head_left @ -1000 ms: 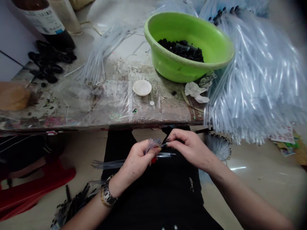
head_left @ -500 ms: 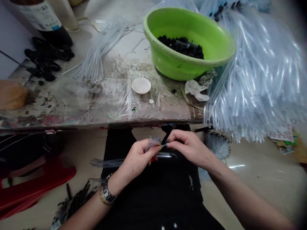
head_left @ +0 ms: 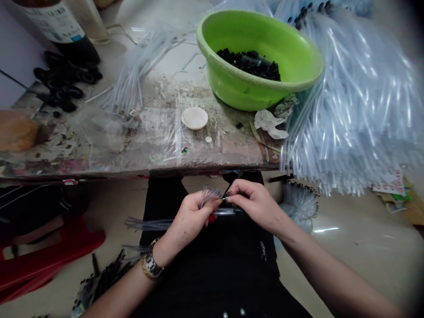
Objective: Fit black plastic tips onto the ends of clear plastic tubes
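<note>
My left hand (head_left: 190,216) is closed around a bunch of thin clear plastic tubes (head_left: 211,195), whose ends fan out above the thumb. Fingertips of my right hand (head_left: 253,201) pinch a tiny dark piece at the tip of one tube, right beside my left thumb; its exact shape is too small to make out. Under my hands, more clear tubes (head_left: 149,224) lie across my black trousers (head_left: 212,274), some with dark ends to the right. A bit of red shows below my left fingers.
On the worktable (head_left: 159,150) stand a green basin (head_left: 228,90) with small black pieces and a small white dish (head_left: 194,118). A big pile of clear tubes (head_left: 344,110) overhangs the right edge. A red stool (head_left: 73,247) and black-ended tubes (head_left: 102,278) are at lower left.
Both hands stay together over the lap, holding the same things. My right hand has shifted very slightly left, and the view has moved a touch.
</note>
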`<action>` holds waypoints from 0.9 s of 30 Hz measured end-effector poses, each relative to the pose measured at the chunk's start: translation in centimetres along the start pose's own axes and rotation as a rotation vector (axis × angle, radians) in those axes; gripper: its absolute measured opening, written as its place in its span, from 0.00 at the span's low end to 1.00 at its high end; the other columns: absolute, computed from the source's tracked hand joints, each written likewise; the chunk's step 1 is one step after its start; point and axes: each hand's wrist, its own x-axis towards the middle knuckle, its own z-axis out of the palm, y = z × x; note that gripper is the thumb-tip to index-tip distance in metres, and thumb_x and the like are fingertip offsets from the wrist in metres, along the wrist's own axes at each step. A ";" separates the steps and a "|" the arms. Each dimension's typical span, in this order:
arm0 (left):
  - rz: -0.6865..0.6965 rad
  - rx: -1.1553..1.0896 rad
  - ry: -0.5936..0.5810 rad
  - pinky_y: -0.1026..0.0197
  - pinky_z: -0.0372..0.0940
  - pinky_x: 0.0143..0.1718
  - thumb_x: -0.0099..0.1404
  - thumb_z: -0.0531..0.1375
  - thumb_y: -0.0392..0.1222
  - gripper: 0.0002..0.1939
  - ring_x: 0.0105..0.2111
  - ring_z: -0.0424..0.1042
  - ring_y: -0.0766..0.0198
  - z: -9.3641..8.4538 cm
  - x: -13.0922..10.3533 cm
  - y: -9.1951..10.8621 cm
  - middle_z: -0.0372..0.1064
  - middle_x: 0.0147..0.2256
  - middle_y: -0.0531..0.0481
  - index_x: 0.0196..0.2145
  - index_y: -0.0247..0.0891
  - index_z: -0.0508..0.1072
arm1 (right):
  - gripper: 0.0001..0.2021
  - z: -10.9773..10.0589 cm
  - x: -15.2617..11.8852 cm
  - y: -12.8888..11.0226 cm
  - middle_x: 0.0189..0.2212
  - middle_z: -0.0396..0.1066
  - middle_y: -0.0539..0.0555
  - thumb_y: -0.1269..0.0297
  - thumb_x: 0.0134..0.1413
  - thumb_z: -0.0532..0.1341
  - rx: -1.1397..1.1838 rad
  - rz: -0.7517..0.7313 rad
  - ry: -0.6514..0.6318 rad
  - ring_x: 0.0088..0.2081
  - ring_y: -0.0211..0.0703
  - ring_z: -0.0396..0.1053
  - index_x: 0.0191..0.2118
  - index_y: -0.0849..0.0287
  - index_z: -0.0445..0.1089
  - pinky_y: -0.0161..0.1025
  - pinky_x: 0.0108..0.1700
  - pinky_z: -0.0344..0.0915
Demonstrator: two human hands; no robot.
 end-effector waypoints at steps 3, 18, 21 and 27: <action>-0.025 -0.010 -0.013 0.70 0.52 0.18 0.61 0.58 0.42 0.12 0.16 0.55 0.74 -0.1 0.1 -0.2 0.58 0.17 0.59 0.22 0.36 0.67 | 0.06 -0.2 0.3 0.6 0.22 0.65 0.46 0.68 0.48 0.60 0.163 0.076 -0.049 0.27 0.35 0.62 0.24 0.59 0.63 0.34 0.33 0.59; -0.051 0.002 -0.042 0.71 0.54 0.17 0.62 0.59 0.43 0.08 0.16 0.57 0.74 -0.2 0.2 -0.3 0.63 0.20 0.57 0.31 0.35 0.72 | 0.04 -1.1 0.7 0.9 0.21 0.69 0.47 0.67 0.48 0.61 0.397 0.205 -0.174 0.23 0.32 0.65 0.28 0.60 0.65 0.34 0.31 0.62; -0.053 -0.011 -0.047 0.71 0.53 0.17 0.61 0.59 0.42 0.08 0.16 0.56 0.75 -0.1 0.0 -0.2 0.62 0.19 0.57 0.29 0.34 0.72 | 0.05 -0.7 0.8 1.0 0.20 0.70 0.47 0.67 0.45 0.62 0.484 0.250 -0.205 0.22 0.32 0.64 0.26 0.59 0.64 0.33 0.29 0.61; -0.099 -0.069 -0.036 0.70 0.52 0.15 0.59 0.60 0.44 0.09 0.14 0.55 0.75 0.3 0.0 0.0 0.62 0.18 0.57 0.29 0.34 0.72 | 0.08 -0.2 0.7 1.9 0.19 0.70 0.46 0.67 0.42 0.65 0.596 0.281 -0.195 0.21 0.31 0.64 0.25 0.59 0.64 0.32 0.27 0.59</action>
